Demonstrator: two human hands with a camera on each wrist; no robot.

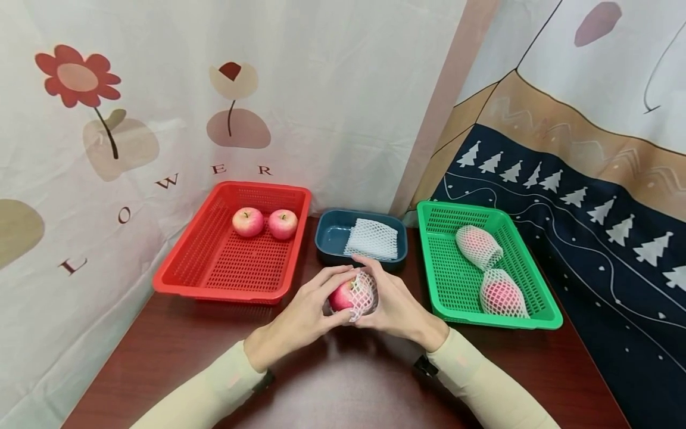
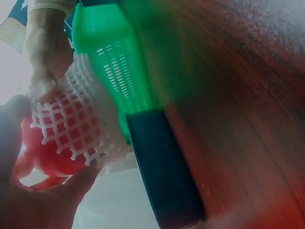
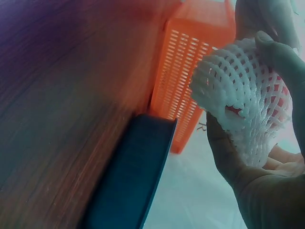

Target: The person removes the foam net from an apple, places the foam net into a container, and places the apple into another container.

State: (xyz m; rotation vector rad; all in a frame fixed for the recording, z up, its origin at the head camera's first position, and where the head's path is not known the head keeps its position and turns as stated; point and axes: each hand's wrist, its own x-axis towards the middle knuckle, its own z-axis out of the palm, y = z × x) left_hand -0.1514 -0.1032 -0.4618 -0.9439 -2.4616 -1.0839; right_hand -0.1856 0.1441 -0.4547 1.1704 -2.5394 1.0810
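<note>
Closest to the camera, your pale sleeves (image 1: 203, 384) reach in over the dark, glossy desk (image 1: 348, 387), and past them both your hands are curved around one apple (image 1: 340, 297). It is a pinkish-red fruit, bare on one side and covered on the other by a white foam net (image 1: 365, 293) with a diamond mesh. Your wrist views add what the head view keeps small: the left one shows the net's open rim, a row of loose strand ends lying across smooth red skin; the right one shows the mesh bunched into a narrower fold, with a little red peeping through a gap. Only the head view takes in the two bare apples (image 1: 265, 223) in the red basket (image 1: 198, 256), the two netted apples (image 1: 490, 271) in the green basket (image 1: 445, 262), and the white netting (image 1: 373, 238) in the blue dish (image 1: 328, 235). The apple sits between your palms, just on your side of that dish. Your left hand (image 1: 302, 307) has its fingers and thumb bent around the bare side, reaching the net's rim; your right hand (image 1: 399, 304) curls around the netted side, its grip parted only about as wide as the fruit.
</note>
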